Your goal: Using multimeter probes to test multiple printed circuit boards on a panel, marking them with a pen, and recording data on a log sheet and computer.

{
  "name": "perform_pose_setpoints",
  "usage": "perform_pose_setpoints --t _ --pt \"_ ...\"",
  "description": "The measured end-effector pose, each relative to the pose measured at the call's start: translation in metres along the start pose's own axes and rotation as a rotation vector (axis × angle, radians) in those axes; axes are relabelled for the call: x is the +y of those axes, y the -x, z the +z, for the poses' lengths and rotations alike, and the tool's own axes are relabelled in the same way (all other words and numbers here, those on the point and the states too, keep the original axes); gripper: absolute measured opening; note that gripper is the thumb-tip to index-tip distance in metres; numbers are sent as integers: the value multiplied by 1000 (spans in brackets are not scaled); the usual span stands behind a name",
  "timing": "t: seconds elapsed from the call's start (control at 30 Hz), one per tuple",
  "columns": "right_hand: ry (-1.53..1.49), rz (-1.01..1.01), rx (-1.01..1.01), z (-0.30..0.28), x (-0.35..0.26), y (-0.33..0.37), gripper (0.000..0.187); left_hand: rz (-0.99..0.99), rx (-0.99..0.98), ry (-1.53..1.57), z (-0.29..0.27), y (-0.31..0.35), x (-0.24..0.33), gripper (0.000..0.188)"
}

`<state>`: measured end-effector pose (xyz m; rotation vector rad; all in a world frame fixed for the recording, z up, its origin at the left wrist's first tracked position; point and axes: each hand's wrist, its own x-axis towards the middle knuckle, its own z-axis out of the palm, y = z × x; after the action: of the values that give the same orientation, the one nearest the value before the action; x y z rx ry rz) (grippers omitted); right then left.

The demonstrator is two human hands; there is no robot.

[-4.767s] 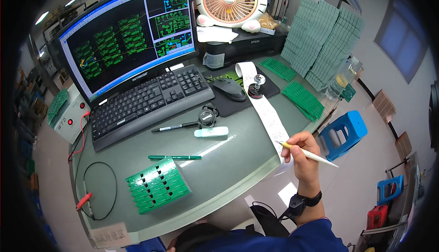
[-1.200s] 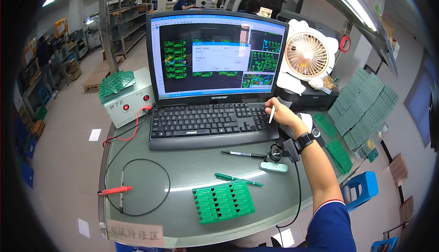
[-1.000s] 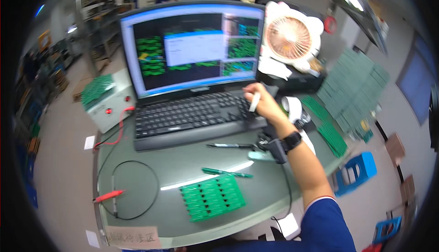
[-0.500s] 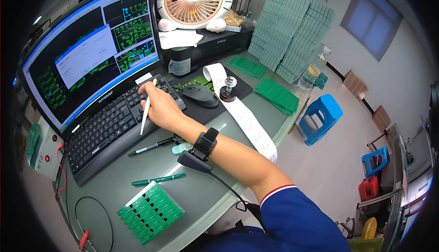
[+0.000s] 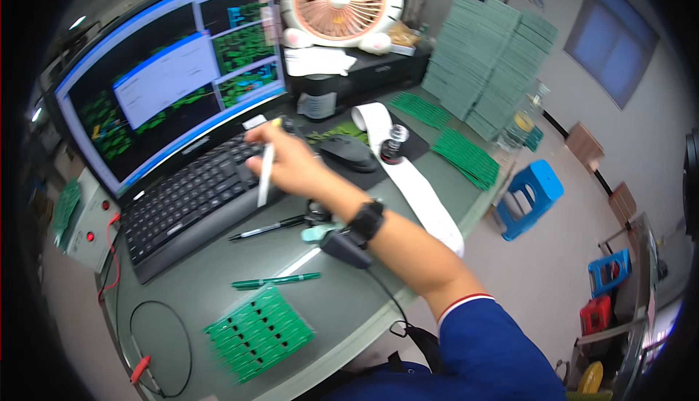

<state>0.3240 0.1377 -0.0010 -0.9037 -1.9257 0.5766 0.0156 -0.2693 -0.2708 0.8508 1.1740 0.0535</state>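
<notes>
Held by the curled fingers of the right hand [image 5: 291,166] over the right end of the long black plastic keyboard [image 5: 191,198], the slim white pen-shaped tool [image 5: 266,177] with a yellow end looks light, stiff and smooth, probably best gripped around its barrel.

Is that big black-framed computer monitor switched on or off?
On: the black-framed computer monitor glows, showing a pale window beside green circuit-like patterns.

Grey-green desk [image 5: 182,277] is occupied by keyboard [image 5: 193,193], mouse pad [image 5: 416,147], red probe [image 5: 140,369]. Paper strip [image 5: 429,204] is laid across pad and desk. Black pen [image 5: 268,227], green pen [image 5: 277,281] are laid apart; green circuit boards [image 5: 273,339] are placed just beside green pen.
</notes>
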Motion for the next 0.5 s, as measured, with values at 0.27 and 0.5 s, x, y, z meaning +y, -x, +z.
perform_pose_setpoints --t 0.27,0.5 --pt "114 181 -88 -83 28 -16 21 81 107 101 15 16 -14 54" --pt "236 31 -271 -53 47 -20 18 105 118 108 20 23 -12 53"
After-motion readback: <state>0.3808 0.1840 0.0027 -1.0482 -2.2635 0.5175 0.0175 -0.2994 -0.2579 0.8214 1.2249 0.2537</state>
